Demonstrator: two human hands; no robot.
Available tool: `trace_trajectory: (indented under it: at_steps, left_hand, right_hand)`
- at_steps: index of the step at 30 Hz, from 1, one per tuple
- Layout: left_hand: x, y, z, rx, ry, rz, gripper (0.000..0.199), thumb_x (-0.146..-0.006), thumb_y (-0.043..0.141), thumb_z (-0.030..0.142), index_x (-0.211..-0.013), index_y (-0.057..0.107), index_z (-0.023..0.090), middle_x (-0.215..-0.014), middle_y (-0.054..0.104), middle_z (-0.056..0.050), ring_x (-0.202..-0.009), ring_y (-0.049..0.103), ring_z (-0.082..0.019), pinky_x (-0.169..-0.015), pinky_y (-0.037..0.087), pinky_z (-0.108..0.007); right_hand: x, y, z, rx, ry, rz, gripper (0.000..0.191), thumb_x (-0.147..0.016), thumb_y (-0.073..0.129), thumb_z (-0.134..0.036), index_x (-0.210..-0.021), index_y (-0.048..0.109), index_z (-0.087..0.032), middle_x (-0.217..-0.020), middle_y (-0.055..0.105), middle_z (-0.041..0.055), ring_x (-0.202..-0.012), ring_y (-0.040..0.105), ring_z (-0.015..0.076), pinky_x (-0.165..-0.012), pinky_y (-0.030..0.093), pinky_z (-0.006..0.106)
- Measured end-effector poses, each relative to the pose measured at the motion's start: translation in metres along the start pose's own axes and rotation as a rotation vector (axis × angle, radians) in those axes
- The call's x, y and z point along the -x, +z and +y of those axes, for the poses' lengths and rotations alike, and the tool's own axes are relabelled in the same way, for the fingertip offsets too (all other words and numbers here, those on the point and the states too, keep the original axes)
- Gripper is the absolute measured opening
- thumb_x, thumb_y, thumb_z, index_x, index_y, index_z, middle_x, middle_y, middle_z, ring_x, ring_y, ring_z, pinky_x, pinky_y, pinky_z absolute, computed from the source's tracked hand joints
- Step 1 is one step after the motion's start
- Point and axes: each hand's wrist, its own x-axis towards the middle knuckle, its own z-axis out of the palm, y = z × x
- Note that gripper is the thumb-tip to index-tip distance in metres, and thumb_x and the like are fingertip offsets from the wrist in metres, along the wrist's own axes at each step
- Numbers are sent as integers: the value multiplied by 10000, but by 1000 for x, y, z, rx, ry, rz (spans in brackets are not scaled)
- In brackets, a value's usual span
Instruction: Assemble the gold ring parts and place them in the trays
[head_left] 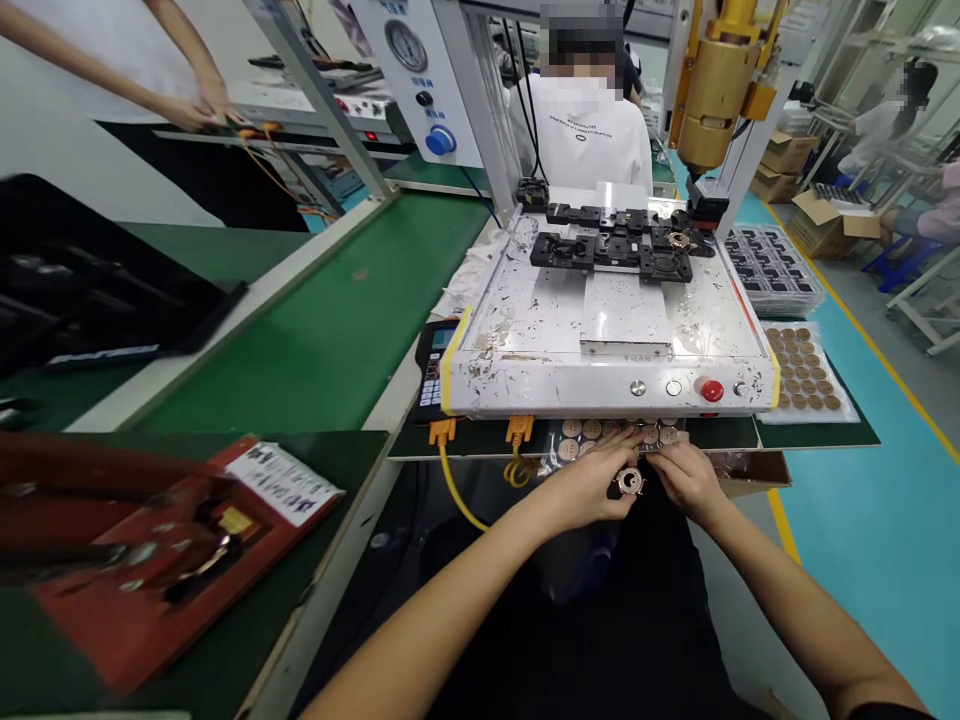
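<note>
My left hand (600,482) is closed around a small watch case (630,482), a round rose-gold ring with lugs and an opening in its middle. Its outstretched fingertips touch a sheet of round stickers (570,428) lying at the front edge of the bench. My right hand (688,482) is at the same sheet's near edge, just right of the watch case, with thumb and fingers pinched together. What lies between those fingertips is too small to make out. Part of the sheet is hidden under my fingers and the machine front.
Ahead stands a white bench machine (525,380) with black fixtures (619,250), a red button (711,390) and a gold dispensing head (709,110). Right are another sticker sheet (806,370) and stacked trays (772,270). A red press (187,560) stands left. Other people work nearby.
</note>
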Motion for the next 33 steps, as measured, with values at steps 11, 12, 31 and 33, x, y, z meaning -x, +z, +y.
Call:
trace_trajectory:
  at_steps: [11, 12, 31, 33]
  left_hand:
    - [-21, 9, 5, 15, -98, 186, 224, -863, 706, 165, -1076, 645, 200, -1394, 704, -190, -1349, 647, -386, -1154, 497, -554]
    - [-24, 12, 7, 7, -97, 218, 204, -874, 694, 163, -1068, 644, 200, -1312, 730, -178, -1275, 681, -376, -1103, 530, -538]
    - [51, -20, 89, 1460, -483, 435, 496, -860, 922, 313, -1290, 739, 144, -1216, 826, -142, -1181, 787, -307, -1106, 607, -471]
    - [56, -19, 91, 1481, -462, 437, 473, -898, 890, 359, -1293, 751, 139, -1228, 826, -155, -1208, 777, -322, -1165, 564, -518]
  right_hand:
    - [42, -47, -36, -124, 293, 256, 133, -1068, 600, -253, -1118, 723, -265, -1058, 782, 110, -936, 767, 279, -816, 639, 436]
    - [37, -55, -38, -157, 372, 285, 123, -1078, 601, -286, -1139, 706, -264, -1008, 772, 92, -878, 763, 263, -771, 640, 411]
    - [-39, -64, -110, -1000, 808, 185, 312, -905, 868, -468, -979, 704, -214, -646, 674, -32, -530, 681, 164, -570, 622, 325]
    - [-33, -63, -111, -1033, 805, 164, 281, -931, 850, -443, -1002, 701, -216, -690, 688, -23, -566, 687, 161, -596, 636, 328]
